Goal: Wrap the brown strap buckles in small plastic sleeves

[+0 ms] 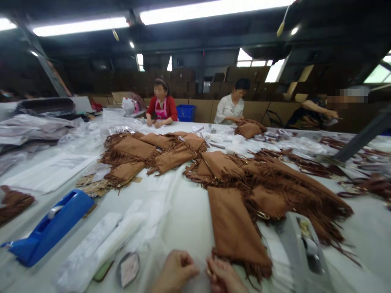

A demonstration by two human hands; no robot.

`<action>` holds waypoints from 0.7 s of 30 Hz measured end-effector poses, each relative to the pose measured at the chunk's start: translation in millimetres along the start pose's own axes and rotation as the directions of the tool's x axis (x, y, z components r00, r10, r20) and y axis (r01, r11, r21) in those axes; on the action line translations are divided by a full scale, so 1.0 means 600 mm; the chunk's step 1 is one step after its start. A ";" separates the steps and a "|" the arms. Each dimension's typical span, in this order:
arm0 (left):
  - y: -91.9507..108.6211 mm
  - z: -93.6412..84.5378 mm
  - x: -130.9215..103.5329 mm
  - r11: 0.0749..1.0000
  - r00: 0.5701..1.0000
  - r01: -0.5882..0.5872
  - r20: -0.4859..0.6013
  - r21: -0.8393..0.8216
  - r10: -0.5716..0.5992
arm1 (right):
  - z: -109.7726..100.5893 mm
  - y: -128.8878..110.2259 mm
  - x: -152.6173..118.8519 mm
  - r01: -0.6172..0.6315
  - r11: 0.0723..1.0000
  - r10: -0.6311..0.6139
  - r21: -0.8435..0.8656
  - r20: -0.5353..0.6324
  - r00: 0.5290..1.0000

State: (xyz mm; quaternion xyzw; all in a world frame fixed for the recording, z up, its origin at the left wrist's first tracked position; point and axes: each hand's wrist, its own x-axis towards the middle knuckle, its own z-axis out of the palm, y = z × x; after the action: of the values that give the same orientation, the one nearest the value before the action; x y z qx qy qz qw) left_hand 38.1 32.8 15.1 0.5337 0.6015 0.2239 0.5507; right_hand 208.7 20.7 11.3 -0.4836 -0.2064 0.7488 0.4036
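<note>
Left hand: left hand (175, 272) at the bottom edge, fingers curled shut as if pinching something small; what it pinches is too blurred to tell.
Right hand: right hand (224, 276) just beside the left, fingers bent at the fringed end of the brown suede piece (233, 228); whether it grips the fringe I cannot tell.
Risk, fringe: strands are loose and many; likely to snag or tangle with the heap of fringed pieces (284, 187) touching it.
Risk, clutter: clear plastic bags (106, 240) and a blue tape dispenser (50, 228) lie near; a sleeve could drag them.
Piece, look: flat, tan-brown, matte, long, fringe at near end.
Piece, place: on the white table (189, 211), directly ahead of both hands.
Others: people work at the far side, well apart.
</note>
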 end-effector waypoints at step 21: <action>0.011 -0.008 -0.035 0.989 0.995 -0.063 0.080 0.136 0.052 | 0.033 0.004 -0.022 0.138 0.973 -0.158 -0.187 -0.098 0.983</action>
State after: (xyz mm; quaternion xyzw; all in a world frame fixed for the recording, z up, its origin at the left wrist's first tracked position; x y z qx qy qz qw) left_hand 32.7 18.0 30.7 0.5958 0.5786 0.1770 0.5281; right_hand 193.1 10.6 25.8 -0.5423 -0.2854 0.6668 0.4241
